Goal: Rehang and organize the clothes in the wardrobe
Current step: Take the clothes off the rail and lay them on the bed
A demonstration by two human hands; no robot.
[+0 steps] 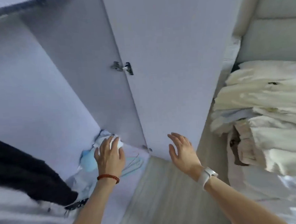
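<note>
**Pale wardrobe, cream laundry, one dark garment**

The wardrobe door (159, 77) and inner panels are seen in a plain pale lilac-grey, with silver metal hinges (122, 67). A black garment (27, 171) is shown at the wardrobe's left edge. White and light blue cloth (89, 157) is bunched in the wardrobe's bottom corner. The pile of clothes (264, 114) on the bed is cream and off-white, unpatterned. A red-brown beaded bracelet (108, 177) and a white watch (207, 176) are worn. The floor (165, 196) is streaked light grey.
</note>
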